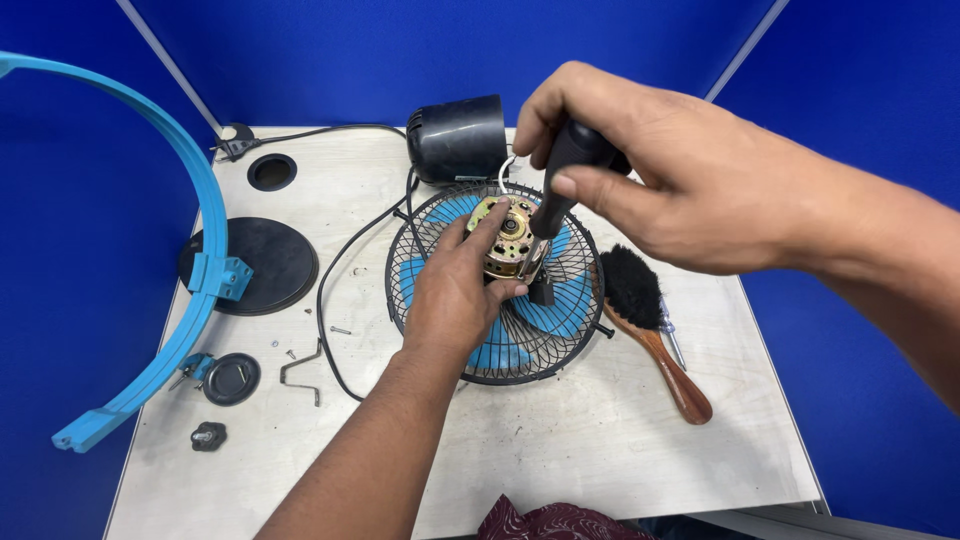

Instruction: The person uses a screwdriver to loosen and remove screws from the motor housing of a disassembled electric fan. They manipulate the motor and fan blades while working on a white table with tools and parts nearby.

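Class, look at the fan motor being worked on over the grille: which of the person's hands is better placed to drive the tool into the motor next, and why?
The right hand, probably: it already grips the screwdriver, whose tip meets the motor. The left hand is occupied steadying that motor on the fan grille.

A black wire fan guard (520,345) is showing blue blades (560,315) beneath a brass-coloured motor (508,238); a black motor cover (458,138), black round base (262,265), sky-blue ring (190,200), brown-handled black brush (650,325) are lying on a pale scuffed table (560,440) against deep blue walls (330,55).
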